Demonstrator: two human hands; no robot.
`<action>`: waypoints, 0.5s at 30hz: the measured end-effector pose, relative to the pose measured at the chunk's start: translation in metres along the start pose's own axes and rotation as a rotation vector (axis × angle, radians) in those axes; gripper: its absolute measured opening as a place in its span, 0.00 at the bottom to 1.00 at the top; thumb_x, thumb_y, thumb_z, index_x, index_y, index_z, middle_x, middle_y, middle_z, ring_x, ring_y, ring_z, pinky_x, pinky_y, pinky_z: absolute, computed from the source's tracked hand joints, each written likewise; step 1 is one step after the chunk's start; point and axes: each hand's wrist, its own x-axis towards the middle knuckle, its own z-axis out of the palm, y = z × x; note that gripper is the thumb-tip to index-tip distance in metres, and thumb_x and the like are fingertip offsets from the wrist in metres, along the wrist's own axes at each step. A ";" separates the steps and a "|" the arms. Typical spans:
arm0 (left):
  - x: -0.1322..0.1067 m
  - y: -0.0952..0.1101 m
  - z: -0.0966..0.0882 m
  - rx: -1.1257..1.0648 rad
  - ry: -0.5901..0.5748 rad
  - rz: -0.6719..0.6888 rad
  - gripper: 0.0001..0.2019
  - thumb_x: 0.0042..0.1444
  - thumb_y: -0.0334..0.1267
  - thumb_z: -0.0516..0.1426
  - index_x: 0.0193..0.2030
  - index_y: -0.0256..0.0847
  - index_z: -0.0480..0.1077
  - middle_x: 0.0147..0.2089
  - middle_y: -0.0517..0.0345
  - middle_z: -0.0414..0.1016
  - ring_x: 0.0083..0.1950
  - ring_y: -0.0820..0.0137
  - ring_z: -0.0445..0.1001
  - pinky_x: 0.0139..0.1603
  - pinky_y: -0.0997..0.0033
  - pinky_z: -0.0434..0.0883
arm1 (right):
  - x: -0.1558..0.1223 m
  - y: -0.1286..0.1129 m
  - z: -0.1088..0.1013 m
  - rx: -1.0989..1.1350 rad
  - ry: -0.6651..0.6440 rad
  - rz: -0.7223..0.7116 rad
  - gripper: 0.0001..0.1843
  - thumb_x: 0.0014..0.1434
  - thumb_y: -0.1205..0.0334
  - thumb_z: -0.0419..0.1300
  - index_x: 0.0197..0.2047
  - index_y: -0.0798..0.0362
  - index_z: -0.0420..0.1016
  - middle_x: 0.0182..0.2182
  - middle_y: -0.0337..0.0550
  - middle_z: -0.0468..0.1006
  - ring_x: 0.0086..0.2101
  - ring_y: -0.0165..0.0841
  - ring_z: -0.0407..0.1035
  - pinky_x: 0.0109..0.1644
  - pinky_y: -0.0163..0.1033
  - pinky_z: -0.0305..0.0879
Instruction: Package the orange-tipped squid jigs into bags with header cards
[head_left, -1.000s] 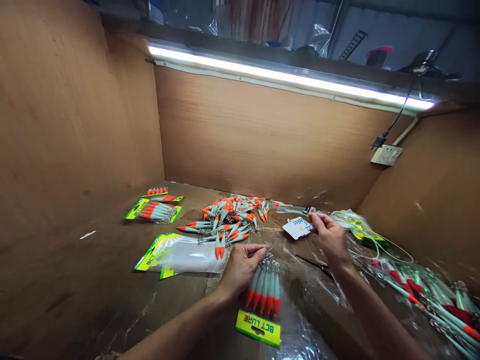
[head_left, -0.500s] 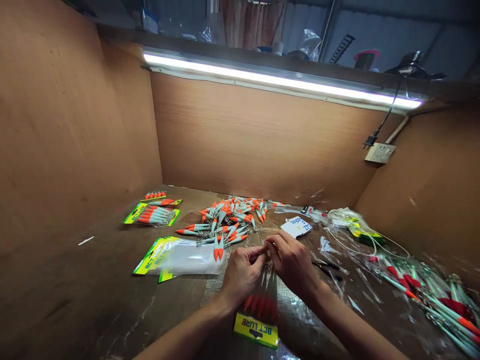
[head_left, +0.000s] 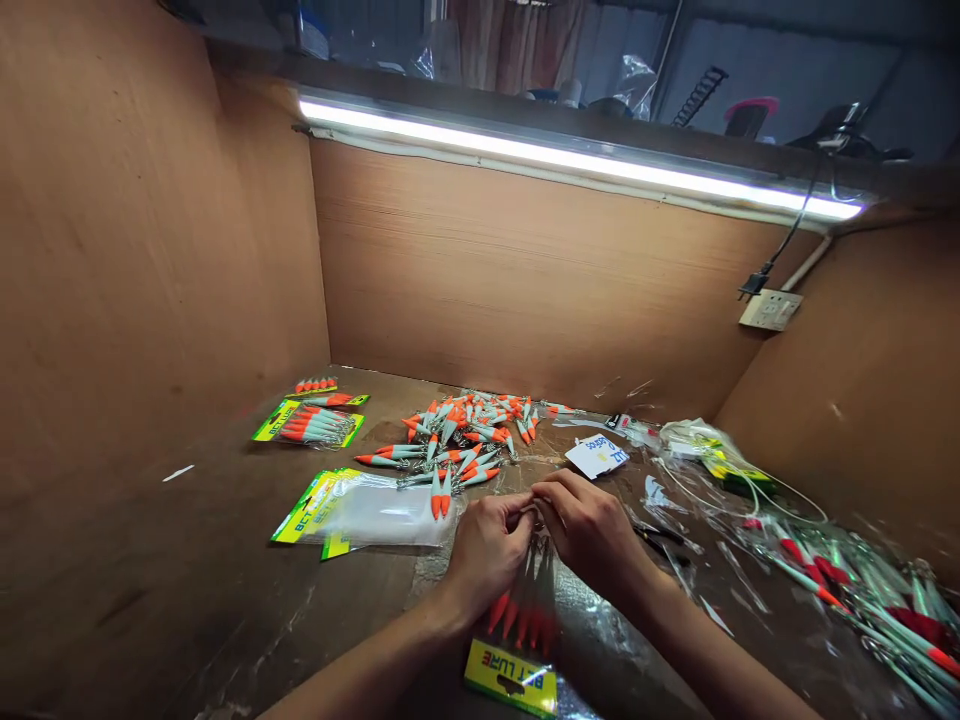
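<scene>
A clear bag of fishing lures, white with orange tips, lies before me with its yellow BCT LURE header toward me. My left hand pinches the far end of this bag. Fingers closed at the same end, my right hand meets the left; the fingertips hide the bag's edge. Beyond the hands is a heap of loose orange-and-white lures. Flat bags with yellow headers lie to the left, and two loose lures rest on their right end.
Filled lure packs lie at the back left. On the right are a white card, black-handled pliers, plastic scraps, a coiled white cord and a pile of other lures. Wooden panels enclose the table; a lamp hangs above.
The view has shifted slightly, moving most things a little to the right. Both hands keep their pinch at the bag's far end, and its header sits slightly lower in view.
</scene>
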 end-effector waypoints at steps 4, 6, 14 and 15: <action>0.001 -0.003 0.001 -0.042 -0.016 -0.002 0.16 0.62 0.39 0.54 0.49 0.42 0.81 0.41 0.56 0.84 0.39 0.62 0.80 0.36 0.72 0.68 | 0.000 0.009 0.005 0.137 0.069 0.133 0.10 0.68 0.67 0.52 0.38 0.52 0.74 0.35 0.44 0.74 0.35 0.35 0.68 0.40 0.39 0.60; 0.004 -0.008 0.003 -0.114 -0.031 -0.027 0.15 0.62 0.41 0.56 0.49 0.43 0.81 0.45 0.54 0.84 0.41 0.60 0.81 0.40 0.69 0.71 | 0.001 0.017 0.011 0.441 0.105 0.302 0.08 0.67 0.62 0.55 0.37 0.53 0.74 0.33 0.43 0.74 0.33 0.34 0.67 0.38 0.38 0.61; 0.016 -0.019 0.004 -0.693 -0.019 -0.316 0.20 0.51 0.49 0.67 0.44 0.35 0.80 0.43 0.45 0.84 0.44 0.61 0.80 0.42 0.70 0.71 | -0.024 0.093 -0.031 1.360 0.224 0.757 0.16 0.53 0.49 0.70 0.34 0.53 0.76 0.28 0.37 0.70 0.21 0.23 0.56 0.28 0.32 0.61; 0.016 -0.018 0.002 -0.727 0.009 -0.346 0.21 0.50 0.49 0.68 0.45 0.36 0.80 0.43 0.45 0.84 0.45 0.62 0.80 0.42 0.71 0.71 | -0.032 0.111 -0.048 1.331 0.255 0.757 0.15 0.53 0.50 0.70 0.36 0.52 0.77 0.29 0.38 0.71 0.21 0.24 0.56 0.29 0.34 0.63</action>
